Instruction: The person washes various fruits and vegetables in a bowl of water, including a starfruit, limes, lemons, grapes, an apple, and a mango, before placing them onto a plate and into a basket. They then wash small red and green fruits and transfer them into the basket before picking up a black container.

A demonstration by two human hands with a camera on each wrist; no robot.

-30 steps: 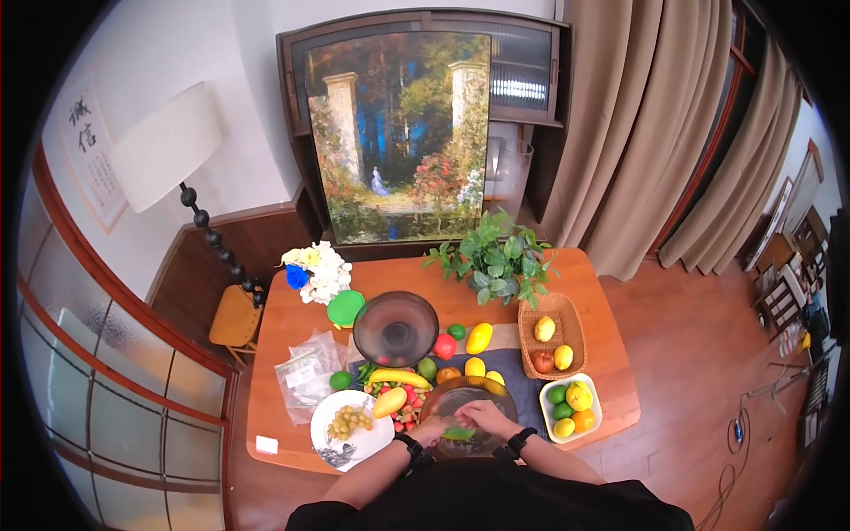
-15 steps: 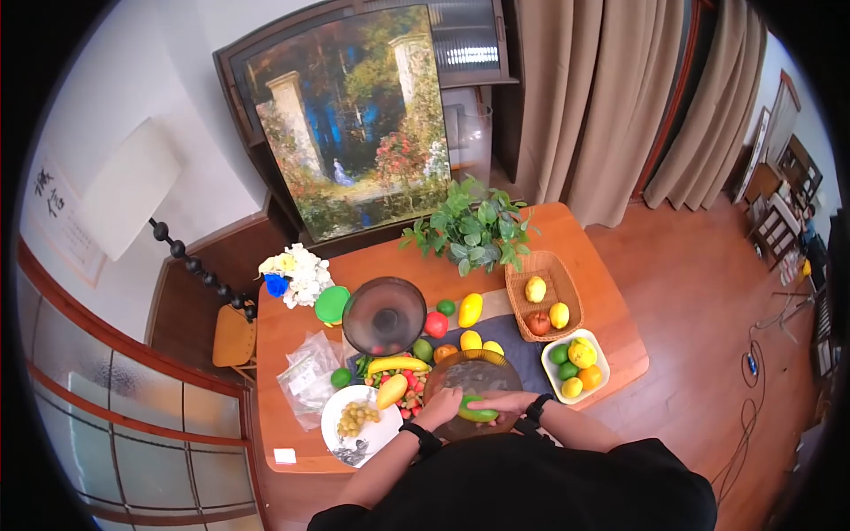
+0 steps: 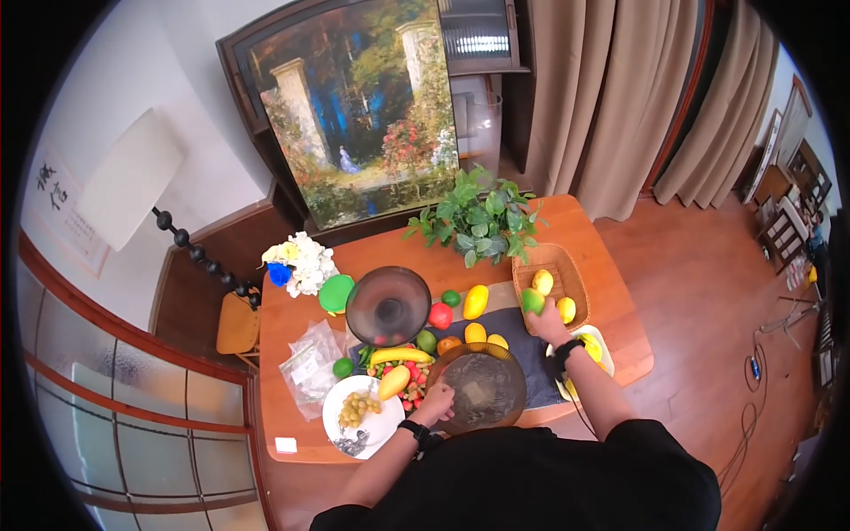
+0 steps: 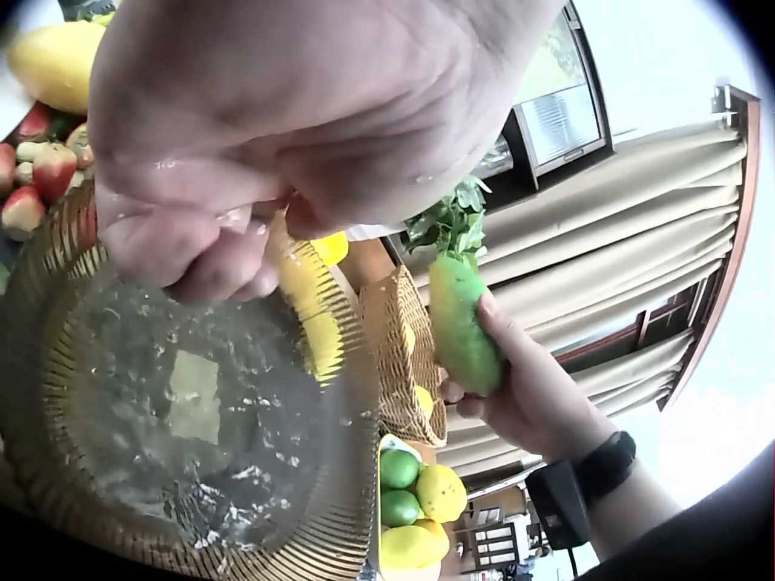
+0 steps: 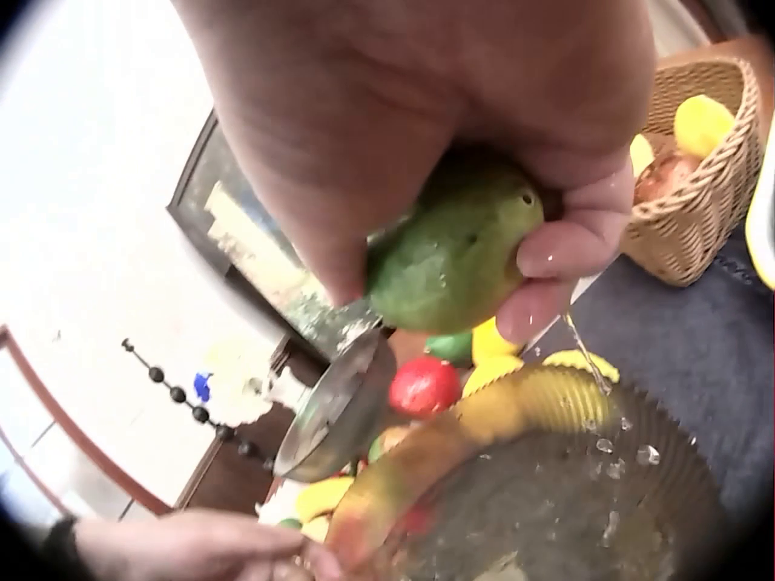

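My right hand (image 3: 549, 323) grips a wet green mango (image 3: 533, 301) at the near side of the wicker basket (image 3: 580, 281), overlapping the basket in the head view. Water drips off the mango (image 5: 454, 260) in the right wrist view, where thumb and fingers wrap it. My left hand (image 3: 436, 404) hangs at the left rim of a ribbed amber glass bowl (image 3: 512, 398), fingers loosely curled with nothing in them. Rippling water (image 4: 182, 472) fills the bowl. Yellow fruits (image 3: 542, 282) and a reddish fruit (image 5: 666, 176) sit in the basket.
A white tray (image 3: 607, 358) of green and yellow fruit stands under my right wrist. Left of the bowl are strawberries (image 3: 413, 389), a yellow mango (image 3: 394, 381), a banana (image 3: 398, 355) and a plate (image 3: 390, 429) with grapes. A dark bowl (image 3: 388, 305) and leafy plant (image 3: 478, 217) stand behind.
Both hands were together at the glass bowl with the green mango. My right hand has carried it up and right to the basket; my left hand stays by the bowl's left rim.
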